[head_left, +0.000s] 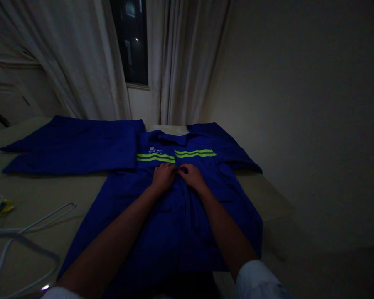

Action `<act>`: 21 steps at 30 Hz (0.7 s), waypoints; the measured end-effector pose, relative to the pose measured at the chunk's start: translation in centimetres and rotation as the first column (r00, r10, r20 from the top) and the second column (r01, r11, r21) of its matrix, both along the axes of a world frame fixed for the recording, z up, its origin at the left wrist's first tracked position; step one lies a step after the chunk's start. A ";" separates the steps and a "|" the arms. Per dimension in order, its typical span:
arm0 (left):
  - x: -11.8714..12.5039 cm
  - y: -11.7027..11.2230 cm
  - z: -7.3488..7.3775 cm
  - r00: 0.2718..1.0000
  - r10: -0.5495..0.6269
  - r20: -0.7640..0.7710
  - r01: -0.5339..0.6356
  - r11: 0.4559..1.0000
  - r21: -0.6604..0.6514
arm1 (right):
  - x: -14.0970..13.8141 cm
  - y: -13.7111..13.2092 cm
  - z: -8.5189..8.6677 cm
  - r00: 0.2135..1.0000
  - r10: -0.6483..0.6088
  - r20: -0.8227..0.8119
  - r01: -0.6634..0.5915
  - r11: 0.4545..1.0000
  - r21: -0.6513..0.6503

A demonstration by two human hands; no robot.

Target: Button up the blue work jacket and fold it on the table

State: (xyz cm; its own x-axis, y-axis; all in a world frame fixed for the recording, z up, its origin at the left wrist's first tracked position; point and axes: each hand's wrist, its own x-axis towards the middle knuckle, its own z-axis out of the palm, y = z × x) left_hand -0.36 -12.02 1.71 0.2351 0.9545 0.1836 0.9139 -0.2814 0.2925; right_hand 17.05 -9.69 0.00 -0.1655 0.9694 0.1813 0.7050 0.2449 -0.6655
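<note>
A blue work jacket (pixel 156 220) with yellow-green reflective stripes across the chest lies spread face up, its collar at the far side. My left hand (pixel 164 175) is closed at the front opening, just below the stripes, with its fingers pinching the jacket's edge. Close beside it, my right hand (pixel 191 175) is curled, thumb and finger pinched on the other side of the same opening. Whatever fastener is between the fingertips is too dark and small to make out. Folded blue trousers (pixel 81 145) lie at the left, against the jacket's shoulder.
The clothes rest on a pale table (pixel 264 195) whose right edge runs near the wall. White wire hangers (pixel 25 230) lie at the left, beside a yellow and black item (pixel 5 207). Curtains (pixel 187 62) and a dark window (pixel 131 41) stand behind.
</note>
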 end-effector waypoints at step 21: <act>0.9 0.2 0.4 0.996 0.080 0.044 -0.076 0.995 -0.067 | 2.0 1.1 -1.0 0.926 0.143 -0.350 -0.181 0.980 -0.077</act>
